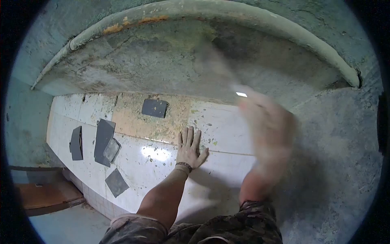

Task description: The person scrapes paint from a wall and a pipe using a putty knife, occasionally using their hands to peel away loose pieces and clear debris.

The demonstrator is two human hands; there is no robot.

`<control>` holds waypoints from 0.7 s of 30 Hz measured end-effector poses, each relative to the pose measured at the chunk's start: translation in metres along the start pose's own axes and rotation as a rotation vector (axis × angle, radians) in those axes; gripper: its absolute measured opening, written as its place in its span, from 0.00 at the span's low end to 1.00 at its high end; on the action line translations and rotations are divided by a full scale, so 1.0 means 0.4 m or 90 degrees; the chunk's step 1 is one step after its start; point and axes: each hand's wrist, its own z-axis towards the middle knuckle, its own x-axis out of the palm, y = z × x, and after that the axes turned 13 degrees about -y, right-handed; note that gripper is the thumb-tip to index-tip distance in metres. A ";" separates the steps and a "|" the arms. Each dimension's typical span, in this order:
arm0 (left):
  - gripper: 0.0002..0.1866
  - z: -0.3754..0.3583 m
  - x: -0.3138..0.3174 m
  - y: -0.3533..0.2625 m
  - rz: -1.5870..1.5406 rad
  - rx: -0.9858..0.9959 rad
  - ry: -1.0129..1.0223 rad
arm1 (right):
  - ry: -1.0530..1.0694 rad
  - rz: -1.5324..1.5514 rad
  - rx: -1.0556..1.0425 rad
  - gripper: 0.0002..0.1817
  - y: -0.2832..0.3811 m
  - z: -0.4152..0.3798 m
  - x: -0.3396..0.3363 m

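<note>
My left hand is pressed flat on the white tiled ledge, fingers spread, with a bracelet at the wrist. Flakes of green paint lie around it. Raised in front of the wall, my right hand is smeared by motion and closed round a scraper. The scraper's long blade points up and left, its far end overlapping a greenish patch of the wall. A bright glint shows near its handle.
Several dark grey flat pieces lie on the ledge, mostly at the left. A thick pipe curves along the wall above. A brown wooden panel stands low at the left. Rough grey wall rises at the right.
</note>
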 end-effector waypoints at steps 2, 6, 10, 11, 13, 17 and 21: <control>0.44 0.000 -0.004 -0.001 0.005 -0.007 0.005 | -0.001 0.007 0.031 0.16 0.019 0.011 -0.008; 0.44 0.009 -0.005 0.001 -0.003 0.000 -0.009 | -0.043 0.020 0.061 0.17 0.026 0.000 -0.005; 0.43 -0.002 -0.001 -0.002 0.005 0.004 -0.016 | -0.055 0.198 0.144 0.19 0.004 -0.032 -0.067; 0.43 -0.003 -0.003 -0.001 0.009 -0.003 -0.014 | -0.047 0.200 0.147 0.19 -0.001 -0.024 -0.064; 0.43 0.002 -0.008 -0.003 -0.018 0.000 -0.003 | -0.036 0.018 0.120 0.19 0.049 0.024 -0.039; 0.43 -0.003 0.002 -0.001 0.021 -0.004 -0.005 | -0.056 0.063 0.021 0.18 0.026 -0.003 -0.022; 0.44 -0.001 -0.001 0.003 -0.008 -0.001 0.001 | -0.040 0.272 0.040 0.15 -0.017 -0.004 -0.066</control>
